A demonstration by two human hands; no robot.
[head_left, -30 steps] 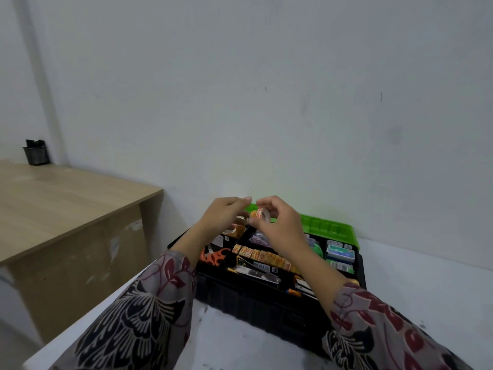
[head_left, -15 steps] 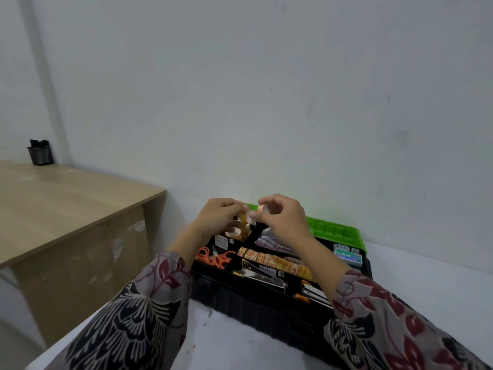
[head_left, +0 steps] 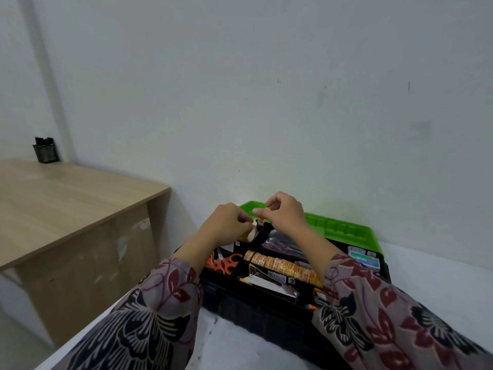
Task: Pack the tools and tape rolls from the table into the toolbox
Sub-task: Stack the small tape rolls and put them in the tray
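Our right hand (head_left: 286, 217) pinches a small tape roll (head_left: 262, 210) just above the back left part of the toolbox (head_left: 266, 313). We think that is so it can drop straight in. We cannot see which way its hole faces. Our left hand (head_left: 226, 225) curls its fingers by another roll (head_left: 252, 232) there; we cannot tell if it holds it. The row of tape rolls (head_left: 282, 264) inside lies long, left to right.

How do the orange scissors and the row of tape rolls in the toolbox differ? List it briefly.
The scissors have plain orange handles; the row of tape rolls is yellowish with a printed pattern. The scissors are a single tool in the left compartment; the tape rolls are many, lined up side by side in the longer compartment to its right. Both lie inside the black toolbox.
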